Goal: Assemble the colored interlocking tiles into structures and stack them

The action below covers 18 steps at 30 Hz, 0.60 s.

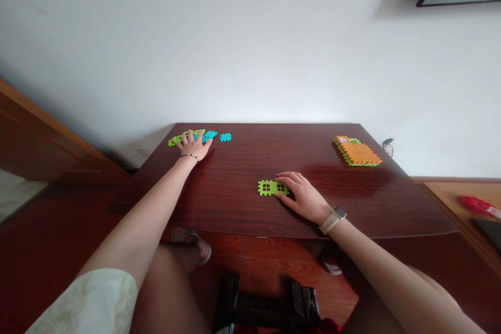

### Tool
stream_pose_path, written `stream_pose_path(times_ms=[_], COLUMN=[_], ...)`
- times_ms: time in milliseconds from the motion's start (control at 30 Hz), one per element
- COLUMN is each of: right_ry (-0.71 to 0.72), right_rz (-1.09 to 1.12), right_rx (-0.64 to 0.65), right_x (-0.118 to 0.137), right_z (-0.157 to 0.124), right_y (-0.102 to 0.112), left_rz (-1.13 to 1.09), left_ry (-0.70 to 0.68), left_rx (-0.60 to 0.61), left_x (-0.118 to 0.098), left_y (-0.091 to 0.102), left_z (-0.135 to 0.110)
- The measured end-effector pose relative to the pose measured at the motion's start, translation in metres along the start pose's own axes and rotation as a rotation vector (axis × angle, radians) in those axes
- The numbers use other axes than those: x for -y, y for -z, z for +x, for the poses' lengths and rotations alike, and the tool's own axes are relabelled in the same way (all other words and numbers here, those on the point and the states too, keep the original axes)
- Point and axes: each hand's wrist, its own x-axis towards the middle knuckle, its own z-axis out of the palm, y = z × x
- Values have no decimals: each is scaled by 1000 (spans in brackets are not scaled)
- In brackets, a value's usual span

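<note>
On a dark red wooden table (242, 209) my left hand (193, 145) reaches to the far left corner, fingers spread flat over a cluster of green and blue toothed plastic tiles (180, 139). A lone blue tile (225, 137) lies just right of that cluster. My right hand (301, 195) rests near the table's middle, its fingertips pressing on the right end of a green windowed tile piece (269, 187) that lies flat. A watch sits on my right wrist.
A flat assembly of orange tiles edged in green (357, 152) lies at the table's far right. A white wall stands behind the table. A small black stool (270, 302) is on the floor between my legs. A red object (478, 204) lies on a side surface at right.
</note>
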Motion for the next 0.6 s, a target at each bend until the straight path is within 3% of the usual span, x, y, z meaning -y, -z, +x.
stream_pose_path(times_ms=[133,333,600], right_ry=[-7,-31,-45], right_rz=[2,-1,6], right_rx=[-2,-1,14], right_x=[0,3,4], right_z=[0,0,0], right_y=[0,0,1], left_rz=[10,17,27], left_ry=[68,97,124], left_rx=[45,109,121], left_x=[21,29,40], left_y=[-3,-13,-18], left_z=[32,62,63])
